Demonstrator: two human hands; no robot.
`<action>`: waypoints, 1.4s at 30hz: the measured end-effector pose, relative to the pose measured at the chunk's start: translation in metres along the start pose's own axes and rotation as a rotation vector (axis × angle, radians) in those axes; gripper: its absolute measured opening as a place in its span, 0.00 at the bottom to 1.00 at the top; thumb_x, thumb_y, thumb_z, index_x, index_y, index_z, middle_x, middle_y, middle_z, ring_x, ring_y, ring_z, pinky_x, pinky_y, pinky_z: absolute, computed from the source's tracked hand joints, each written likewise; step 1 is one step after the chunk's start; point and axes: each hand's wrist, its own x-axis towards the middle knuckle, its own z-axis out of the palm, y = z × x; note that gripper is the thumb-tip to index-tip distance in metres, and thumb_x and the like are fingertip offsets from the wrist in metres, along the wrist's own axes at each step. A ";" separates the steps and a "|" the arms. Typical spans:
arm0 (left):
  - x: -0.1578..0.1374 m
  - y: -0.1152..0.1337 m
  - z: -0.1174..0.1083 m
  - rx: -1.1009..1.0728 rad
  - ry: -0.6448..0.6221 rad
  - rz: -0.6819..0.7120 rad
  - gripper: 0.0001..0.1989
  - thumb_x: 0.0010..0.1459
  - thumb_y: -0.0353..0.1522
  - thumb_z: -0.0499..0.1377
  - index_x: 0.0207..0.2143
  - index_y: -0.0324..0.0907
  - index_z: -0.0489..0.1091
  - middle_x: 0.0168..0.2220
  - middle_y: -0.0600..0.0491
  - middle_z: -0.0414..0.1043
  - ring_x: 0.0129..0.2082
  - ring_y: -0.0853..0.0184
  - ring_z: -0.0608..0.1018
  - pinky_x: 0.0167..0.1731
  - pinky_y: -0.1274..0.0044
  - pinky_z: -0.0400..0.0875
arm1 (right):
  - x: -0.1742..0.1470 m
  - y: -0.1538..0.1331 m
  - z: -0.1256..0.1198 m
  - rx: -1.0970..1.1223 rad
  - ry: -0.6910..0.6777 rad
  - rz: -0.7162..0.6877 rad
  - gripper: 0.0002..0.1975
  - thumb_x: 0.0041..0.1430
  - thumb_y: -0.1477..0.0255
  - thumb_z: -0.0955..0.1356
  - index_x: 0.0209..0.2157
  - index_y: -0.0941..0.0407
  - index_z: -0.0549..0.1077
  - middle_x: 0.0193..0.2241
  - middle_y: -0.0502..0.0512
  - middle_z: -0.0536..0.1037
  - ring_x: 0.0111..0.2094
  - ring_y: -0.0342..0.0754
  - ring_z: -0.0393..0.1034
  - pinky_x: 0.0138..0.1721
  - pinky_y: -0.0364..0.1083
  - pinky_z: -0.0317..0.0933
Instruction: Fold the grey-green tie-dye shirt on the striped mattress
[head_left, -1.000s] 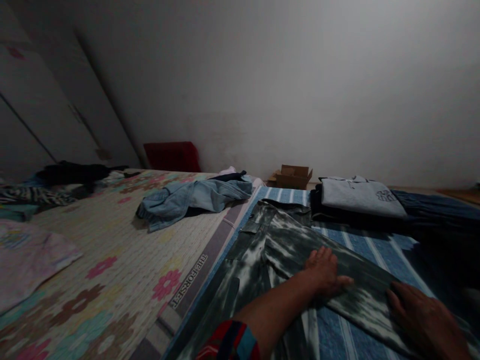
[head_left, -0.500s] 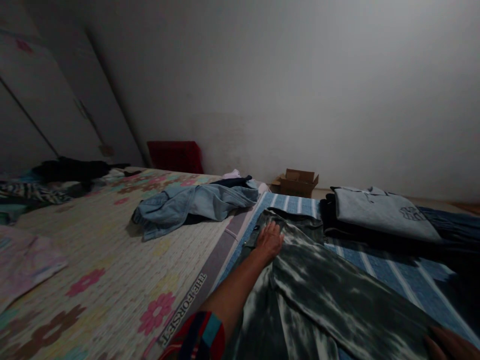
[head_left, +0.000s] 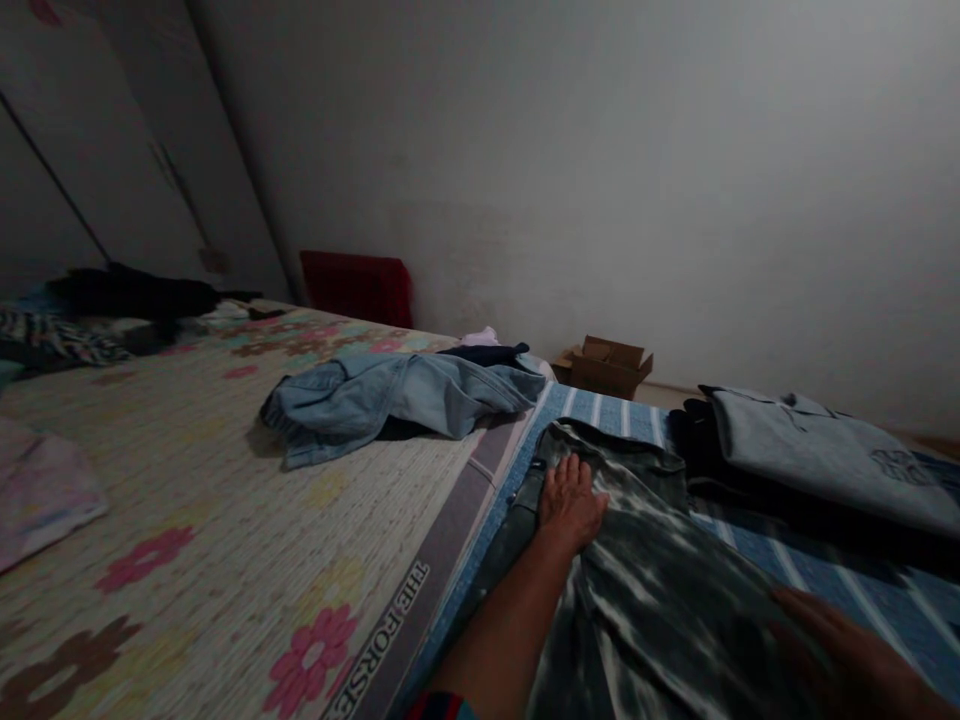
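Observation:
Dark green-grey trousers with a pale tie-dye pattern lie spread out, waistband away from me, on a blue striped sheet. My left hand rests flat on them just below the waistband, fingers stretched out. At the lower right, my right hand is over the trouser leg with its fingers extended. It is blurred, and whether it touches the cloth is hard to see. The lower ends of the legs run out of view at the bottom.
A folded grey hoodie lies on dark clothes at the right. Crumpled light-blue denim lies on the flowered mat. Pink cloth and a dark clothes pile are leftward. A cardboard box stands by the wall.
My right hand has moved up and left along the trouser leg. My left hand stays flat near the waistband. The view has shifted slightly.

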 end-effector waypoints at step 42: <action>0.000 0.007 -0.014 0.000 -0.116 -0.208 0.38 0.62 0.47 0.42 0.64 0.25 0.49 0.66 0.36 0.45 0.66 0.52 0.47 0.64 0.60 0.41 | 0.238 -0.144 0.195 -0.230 -0.462 0.057 0.23 0.64 0.55 0.56 0.40 0.55 0.74 0.38 0.61 0.79 0.41 0.52 0.74 0.36 0.45 0.60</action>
